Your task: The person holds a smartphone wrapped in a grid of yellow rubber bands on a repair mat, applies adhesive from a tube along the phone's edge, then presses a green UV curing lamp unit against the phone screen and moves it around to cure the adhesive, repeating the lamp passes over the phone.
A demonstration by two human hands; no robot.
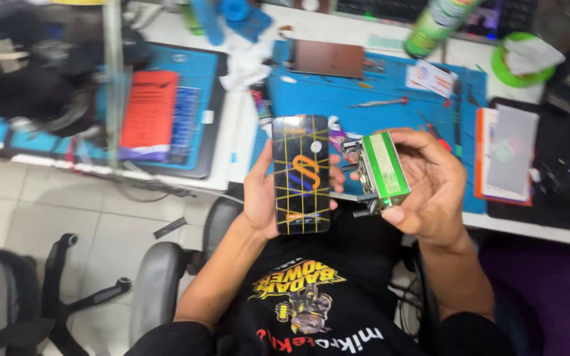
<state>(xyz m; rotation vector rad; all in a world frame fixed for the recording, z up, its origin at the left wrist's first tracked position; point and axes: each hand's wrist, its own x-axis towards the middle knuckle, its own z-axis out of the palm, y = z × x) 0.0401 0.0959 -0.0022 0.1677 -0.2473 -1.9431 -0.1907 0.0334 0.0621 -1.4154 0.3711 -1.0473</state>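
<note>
Head view looks down on a seated person's two hands, held in the air just off the near edge of the white worktop [337,26]. Left hand [265,198] is closed around a flat black smartphone with a yellow grid and an orange curl on its screen [301,175], fingers curled behind it. Right hand [430,181] is clamped on a small green-faced metal block tool [380,168], thumb low, fingers on top. Nothing supports either object, so a loosened grip could likely drop the phone to the tiled floor [67,198], and the block's metal edge, just beside the glass, could scratch it. The phone stands screen-up, its long axis running from the person's chest toward the worktop's far edge. A blue work mat [337,99] lies beyond.
</note>
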